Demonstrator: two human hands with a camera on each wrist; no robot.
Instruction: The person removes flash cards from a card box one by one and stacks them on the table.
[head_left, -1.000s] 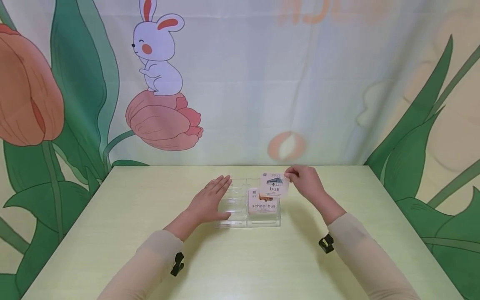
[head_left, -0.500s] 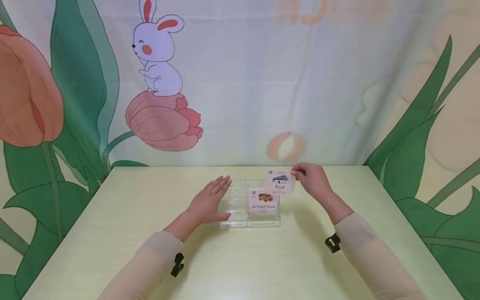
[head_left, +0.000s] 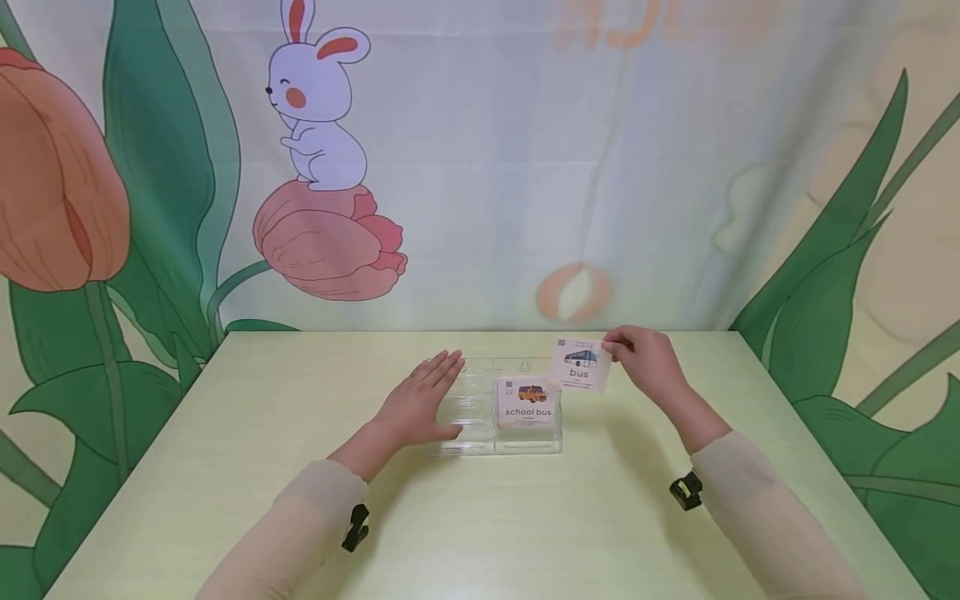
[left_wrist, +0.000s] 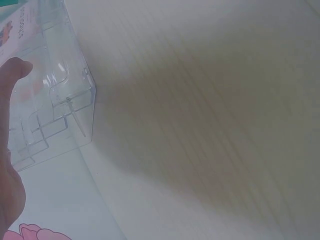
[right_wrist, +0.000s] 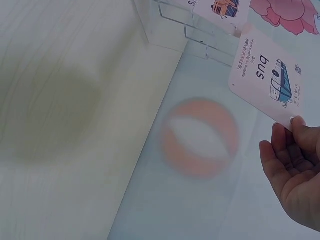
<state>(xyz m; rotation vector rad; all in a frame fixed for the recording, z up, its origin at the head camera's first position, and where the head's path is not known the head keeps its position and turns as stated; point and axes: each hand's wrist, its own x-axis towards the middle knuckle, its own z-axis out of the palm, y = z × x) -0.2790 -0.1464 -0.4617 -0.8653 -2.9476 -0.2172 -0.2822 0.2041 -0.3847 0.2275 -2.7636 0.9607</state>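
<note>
My right hand pinches a square flash card by its upper right corner; it shows a blue bus and the word "bus". The card is held up at the right side of a clear acrylic rack. In the rack's right column stands a "school bus" card with a yellow bus picture. My left hand rests along the rack's left side, fingers straight and thumb apart. In the left wrist view the thumb lies over the clear plastic. The right wrist view shows thumb and fingertips on the bus card.
The rack stands on a pale wood-grain table. Behind it hangs a curtain printed with a rabbit, tulips and leaves. A black wrist device is on the left sleeve, another black device on the right.
My right hand has moved right with the bus card, away from the school bus card, whose picture now shows in full. My left hand has stayed in place.
</note>
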